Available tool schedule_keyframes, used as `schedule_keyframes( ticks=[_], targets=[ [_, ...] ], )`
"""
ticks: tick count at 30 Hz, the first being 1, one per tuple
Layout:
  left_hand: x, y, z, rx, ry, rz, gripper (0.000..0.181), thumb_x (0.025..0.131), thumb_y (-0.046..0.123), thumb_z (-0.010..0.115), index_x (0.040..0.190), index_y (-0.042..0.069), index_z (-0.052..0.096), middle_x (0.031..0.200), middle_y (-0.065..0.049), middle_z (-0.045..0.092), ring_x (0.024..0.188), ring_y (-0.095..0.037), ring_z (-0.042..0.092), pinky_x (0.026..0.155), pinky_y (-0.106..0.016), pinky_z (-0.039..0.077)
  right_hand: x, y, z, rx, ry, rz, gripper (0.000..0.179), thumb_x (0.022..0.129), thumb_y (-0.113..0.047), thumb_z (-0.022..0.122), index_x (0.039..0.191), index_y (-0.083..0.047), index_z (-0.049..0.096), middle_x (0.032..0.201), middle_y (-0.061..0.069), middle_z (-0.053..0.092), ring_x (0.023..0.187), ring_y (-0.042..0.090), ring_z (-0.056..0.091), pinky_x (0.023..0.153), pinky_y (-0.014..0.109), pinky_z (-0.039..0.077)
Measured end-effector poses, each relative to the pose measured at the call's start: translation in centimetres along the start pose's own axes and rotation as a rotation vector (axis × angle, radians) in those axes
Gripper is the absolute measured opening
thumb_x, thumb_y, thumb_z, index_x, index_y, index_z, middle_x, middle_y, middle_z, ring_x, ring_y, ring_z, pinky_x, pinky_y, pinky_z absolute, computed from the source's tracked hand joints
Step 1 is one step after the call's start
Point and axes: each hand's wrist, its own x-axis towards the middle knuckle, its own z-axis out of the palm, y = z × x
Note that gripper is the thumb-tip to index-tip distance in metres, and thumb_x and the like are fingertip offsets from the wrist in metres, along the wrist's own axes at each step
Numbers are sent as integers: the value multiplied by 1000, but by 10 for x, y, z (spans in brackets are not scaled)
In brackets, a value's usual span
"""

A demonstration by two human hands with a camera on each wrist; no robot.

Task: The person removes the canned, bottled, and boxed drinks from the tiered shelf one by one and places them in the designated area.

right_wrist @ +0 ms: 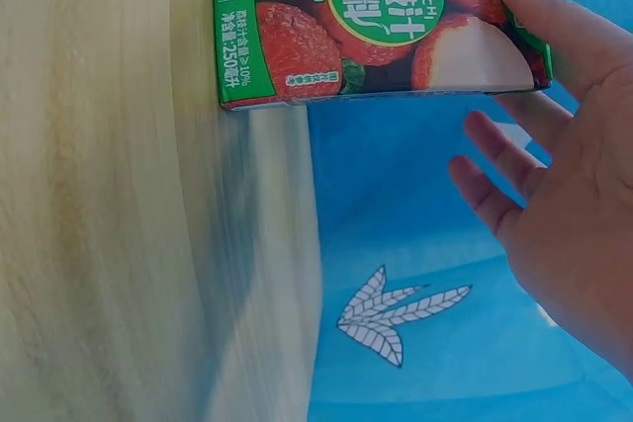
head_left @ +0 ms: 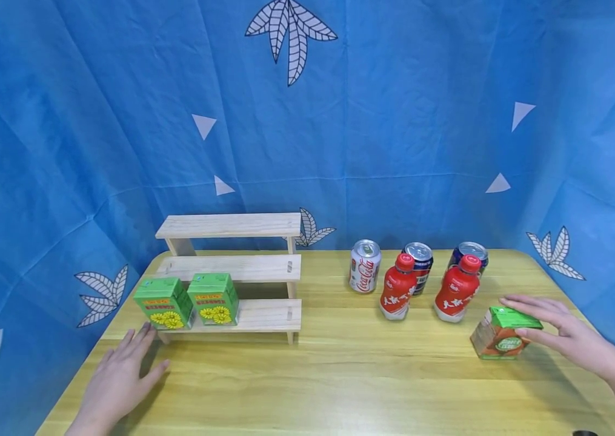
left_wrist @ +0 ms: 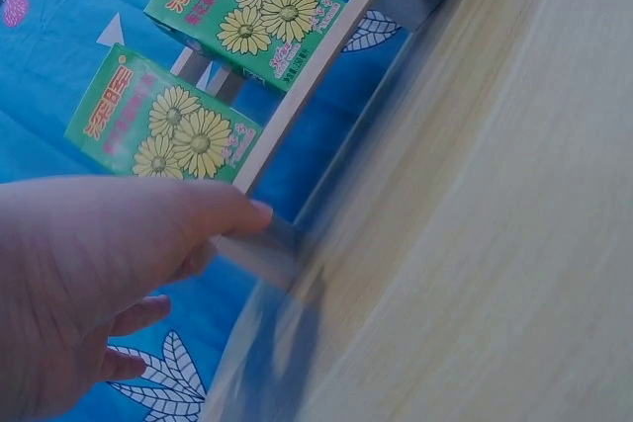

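My right hand [head_left: 569, 339] holds a litchi juice carton [head_left: 503, 336] by its upper end, at the right of the wooden table. In the right wrist view the thumb lies on the printed face of the litchi juice carton [right_wrist: 386, 27], and part of the fingers is hidden behind it. My left hand [head_left: 119, 378] is by the lower left corner of a three-step wooden shelf [head_left: 269, 315], fingers extended and holding nothing. Two green cartons with yellow flowers, a left one [head_left: 162, 303] and a right one [head_left: 213, 300], stand upright on the lowest step.
Two red bottles [head_left: 398, 287] [head_left: 457, 289] stand right of centre. Behind them are two dark blue cans [head_left: 418, 257] [head_left: 471, 251], partly hidden. A Coca-Cola can [head_left: 365, 266] stands to their left. A blue curtain [head_left: 394, 121] hangs around the table [head_left: 340, 375].
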Motion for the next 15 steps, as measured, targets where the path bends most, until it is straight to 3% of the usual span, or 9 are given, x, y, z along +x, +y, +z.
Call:
schedule_keyframes(
  ticks=[3, 6, 9, 13, 15],
  targets=[
    [0, 0, -1, -3, 2, 5, 86, 91, 59, 56, 146, -5, 38, 151, -30, 34, 138, -53, 30, 106, -74, 25, 1, -2, 0, -21, 42, -25, 57, 82, 0, 73, 136, -11, 58, 137, -38, 37, 122, -18, 24, 79, 19, 25],
    [0, 0, -2, -2, -2, 5, 87, 91, 61, 55, 146, -5, 38, 151, -30, 33, 138, -53, 30, 106, -74, 25, 2, -6, -2, -42, 69, 4, 62, 78, -4, 78, 136, -15, 58, 134, -37, 40, 121, -19, 24, 81, 23, 27],
    [1, 0, -2, -1, -7, 4, 87, 91, 61, 54, 146, -5, 38, 151, -31, 33, 138, -53, 30, 106, -75, 25, 2, -12, -5, -37, 78, 52, 61, 78, -8, 80, 134, -17, 59, 130, -37, 41, 119, -19, 23, 86, 39, 34],
    [1, 0, -2, 4, -9, 6, 87, 91, 61, 55, 145, -5, 38, 151, -31, 34, 137, -54, 30, 106, -75, 26, 4, -23, -7, -51, 117, 91, 57, 75, -11, 83, 128, -18, 64, 125, -37, 40, 117, -19, 21, 82, 53, 33],
    [1, 0, -1, 6, -8, 8, 87, 91, 60, 55, 145, -6, 38, 151, -31, 34, 137, -54, 31, 106, -74, 26, 4, -28, -8, -77, 150, 71, 56, 72, -11, 85, 124, -19, 67, 124, -37, 41, 117, -18, 21, 82, 49, 31]
  ],
)
